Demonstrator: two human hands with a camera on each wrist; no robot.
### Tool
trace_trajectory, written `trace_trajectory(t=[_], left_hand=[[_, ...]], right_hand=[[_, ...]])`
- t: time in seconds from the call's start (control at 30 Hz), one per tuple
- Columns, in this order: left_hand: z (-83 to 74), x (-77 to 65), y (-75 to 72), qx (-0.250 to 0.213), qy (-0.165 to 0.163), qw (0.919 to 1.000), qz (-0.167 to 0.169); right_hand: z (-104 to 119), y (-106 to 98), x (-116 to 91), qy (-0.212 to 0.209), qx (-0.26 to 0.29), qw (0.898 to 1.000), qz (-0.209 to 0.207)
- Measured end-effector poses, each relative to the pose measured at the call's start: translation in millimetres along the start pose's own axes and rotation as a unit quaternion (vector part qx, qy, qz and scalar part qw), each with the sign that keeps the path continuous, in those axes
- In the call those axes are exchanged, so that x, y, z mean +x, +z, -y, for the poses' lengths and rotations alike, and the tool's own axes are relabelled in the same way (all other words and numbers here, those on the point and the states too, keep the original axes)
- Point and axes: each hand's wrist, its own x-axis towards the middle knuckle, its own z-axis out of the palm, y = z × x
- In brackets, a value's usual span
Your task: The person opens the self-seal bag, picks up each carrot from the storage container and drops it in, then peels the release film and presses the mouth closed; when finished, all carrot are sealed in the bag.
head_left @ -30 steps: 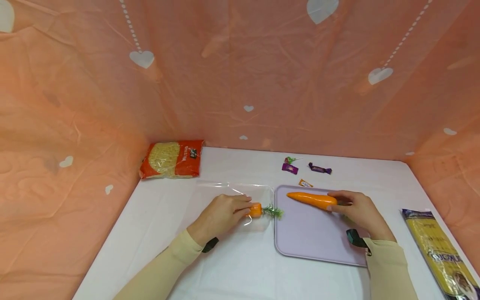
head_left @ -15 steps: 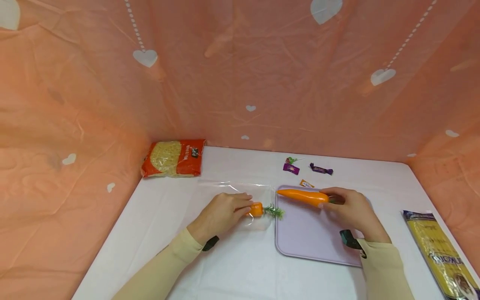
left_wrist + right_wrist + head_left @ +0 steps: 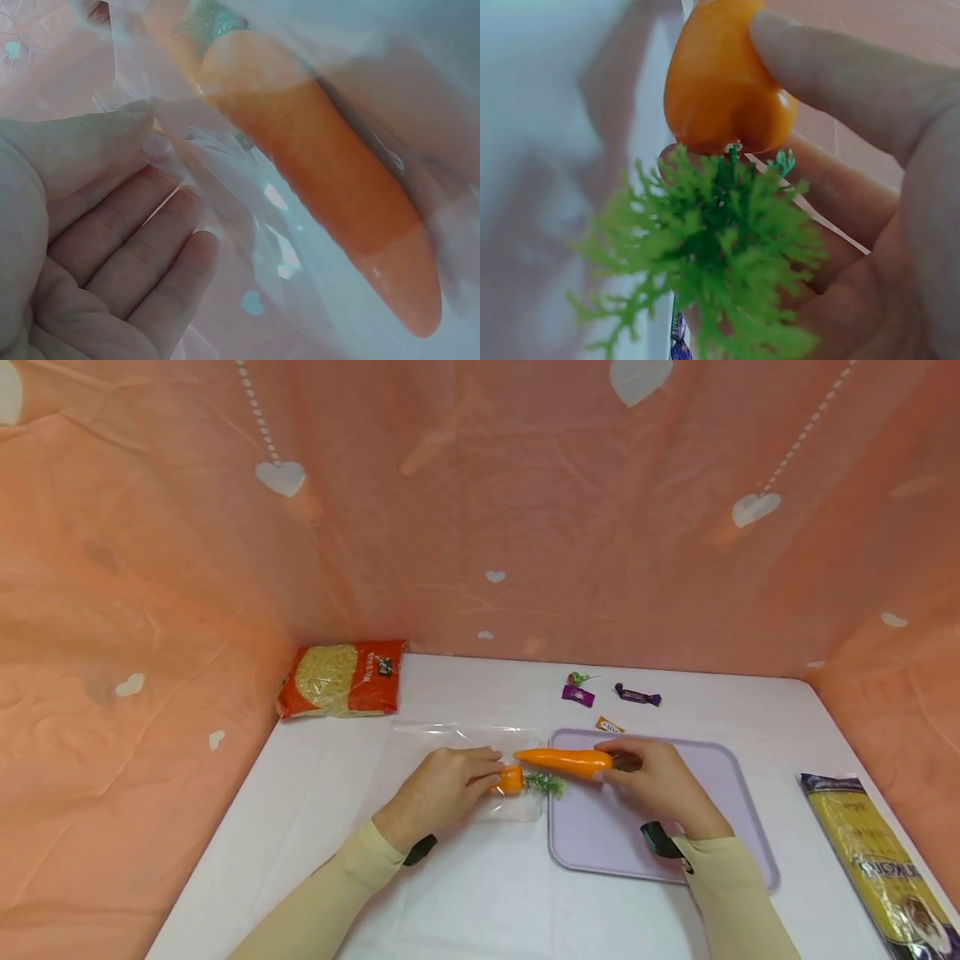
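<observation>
A clear plastic bag [image 3: 412,739] lies on the white table with one carrot [image 3: 322,165] inside, its leafy top poking out at the bag's right end. My left hand [image 3: 442,789] is over the bag and pinches its film near the opening between thumb and fingers; the carrot shows through the film beside that hand. A second orange carrot [image 3: 566,762] is held by its thick end in my right hand [image 3: 660,781], thumb on one side and fingers on the other. Its tip points left, above the first carrot's leaves. Green leaves [image 3: 712,240] hang from its top toward the right palm.
A lilac tray [image 3: 600,852] lies under the right hand, right of the bag. Behind it are a lollipop [image 3: 577,678] and several wrapped sweets [image 3: 577,696]. A red pasta packet [image 3: 375,681] stands back left, and a yellow packet [image 3: 870,852] lies far right.
My right hand has moved left with its carrot, from over the tray to the bag's opening. The left hand has stayed in place on the bag.
</observation>
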Motion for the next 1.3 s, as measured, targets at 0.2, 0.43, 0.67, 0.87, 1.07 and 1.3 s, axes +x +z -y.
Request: trace_trajectory(t=[0.2,0.43,0.67,0.87,1.07,1.3], left_hand=[[-0.7,-0.1,-1.3,-0.001,0.001,1.0000,-0.004],[-1.1,0.4,0.1,-0.021,-0.004,0.9997,-0.009],[-1.3,0.0,0.7,-0.012,-0.010,0.9999,0.000],[-1.4,-0.7,0.0,-0.002,-0.017,0.9998,0.009],[-1.8,-0.7,-0.7,-0.005,-0.012,0.9999,0.011],[-2.1,-1.1,-1.8,-0.003,-0.004,1.0000,0.008]], right_hand=[[8,7,9,0.002,0.005,1.000,-0.001],[22,21,26,-0.019,0.024,0.999,0.017],[34,39,40,-0.023,0.062,0.997,0.038],[44,52,46,-0.030,0.082,0.995,0.046],[53,63,49,-0.031,0.079,0.995,0.057],[62,71,49,-0.036,0.082,0.994,0.061]])
